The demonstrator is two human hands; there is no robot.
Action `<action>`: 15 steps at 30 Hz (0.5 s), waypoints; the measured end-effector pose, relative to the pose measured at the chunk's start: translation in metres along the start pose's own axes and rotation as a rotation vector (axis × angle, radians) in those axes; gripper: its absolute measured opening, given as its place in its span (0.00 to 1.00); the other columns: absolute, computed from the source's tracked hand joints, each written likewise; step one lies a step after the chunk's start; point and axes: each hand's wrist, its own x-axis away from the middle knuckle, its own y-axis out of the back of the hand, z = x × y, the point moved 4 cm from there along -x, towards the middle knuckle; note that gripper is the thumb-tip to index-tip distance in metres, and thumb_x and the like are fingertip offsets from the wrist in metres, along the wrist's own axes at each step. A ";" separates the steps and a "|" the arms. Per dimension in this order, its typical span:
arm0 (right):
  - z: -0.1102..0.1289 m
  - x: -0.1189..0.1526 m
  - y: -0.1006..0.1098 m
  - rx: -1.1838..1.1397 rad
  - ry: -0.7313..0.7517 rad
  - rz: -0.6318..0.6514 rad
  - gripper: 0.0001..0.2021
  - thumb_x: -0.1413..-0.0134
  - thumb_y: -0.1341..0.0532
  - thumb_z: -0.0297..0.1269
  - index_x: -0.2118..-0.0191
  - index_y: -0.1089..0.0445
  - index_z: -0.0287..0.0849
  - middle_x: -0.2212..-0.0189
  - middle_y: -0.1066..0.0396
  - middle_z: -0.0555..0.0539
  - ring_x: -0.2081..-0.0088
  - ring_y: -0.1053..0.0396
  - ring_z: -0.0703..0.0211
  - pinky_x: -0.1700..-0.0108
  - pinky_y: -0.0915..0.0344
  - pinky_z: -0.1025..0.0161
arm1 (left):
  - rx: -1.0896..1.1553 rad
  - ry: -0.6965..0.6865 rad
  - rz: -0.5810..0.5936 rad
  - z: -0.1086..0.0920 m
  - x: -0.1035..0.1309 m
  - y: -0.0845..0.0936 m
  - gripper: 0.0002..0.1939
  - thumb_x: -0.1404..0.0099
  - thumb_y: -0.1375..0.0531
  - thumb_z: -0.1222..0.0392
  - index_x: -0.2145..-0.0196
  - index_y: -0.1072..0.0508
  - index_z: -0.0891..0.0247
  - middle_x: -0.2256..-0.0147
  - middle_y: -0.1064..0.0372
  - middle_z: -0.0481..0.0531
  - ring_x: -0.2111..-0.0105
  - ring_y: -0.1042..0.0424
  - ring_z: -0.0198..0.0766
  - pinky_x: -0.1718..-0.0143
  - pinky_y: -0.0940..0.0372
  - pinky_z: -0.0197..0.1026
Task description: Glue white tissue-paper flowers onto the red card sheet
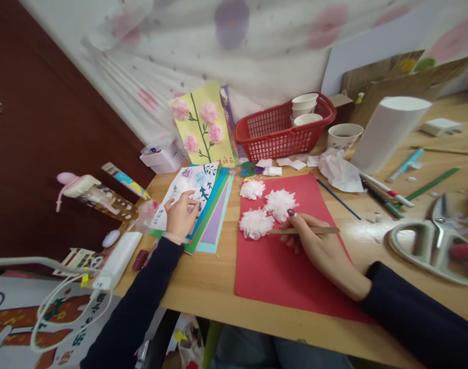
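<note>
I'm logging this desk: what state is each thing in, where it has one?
Stick: held in right hand
Left hand: over drawing, fingers bent
Flowers: fluffed out
Red paper: flat
Yellow picture: propped up
Basket: upright, holding cups
Cup beside basket: lidless
Tissue: crumpled
Roll: standing
Scissors: lying flat
Bottle: lid on

I see white paper flowers on a plain red sheet, a red basket in open lattice, and a yellow card patterned with pink blossoms. The stacked papers show blue, green, lilac and aqua. Purple and pink blooms dot the white curtain; both sleeves are navy.
</note>
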 end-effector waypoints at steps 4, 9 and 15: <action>0.000 0.001 -0.001 -0.017 -0.022 -0.001 0.25 0.40 0.45 0.58 0.72 0.28 0.41 0.78 0.26 0.46 0.78 0.31 0.61 0.78 0.37 0.66 | 0.149 0.000 -0.030 0.005 -0.001 0.009 0.18 0.39 0.43 0.62 0.50 0.34 0.62 0.64 0.22 0.53 0.59 0.22 0.44 0.52 0.32 0.48; 0.005 0.001 -0.002 -0.063 -0.008 0.008 0.23 0.40 0.44 0.56 0.75 0.31 0.41 0.79 0.27 0.46 0.79 0.32 0.62 0.79 0.38 0.67 | 0.544 -0.004 0.270 -0.033 0.019 0.023 0.23 0.42 0.38 0.55 0.50 0.35 0.61 0.66 0.23 0.51 0.63 0.22 0.43 0.58 0.29 0.46; 0.008 0.002 -0.003 -0.082 -0.005 0.007 0.22 0.39 0.44 0.54 0.74 0.31 0.41 0.82 0.30 0.48 0.81 0.34 0.63 0.79 0.39 0.67 | 0.734 0.015 0.896 -0.099 0.065 0.000 0.25 0.42 0.36 0.56 0.48 0.35 0.59 0.68 0.21 0.50 0.67 0.22 0.42 0.61 0.29 0.46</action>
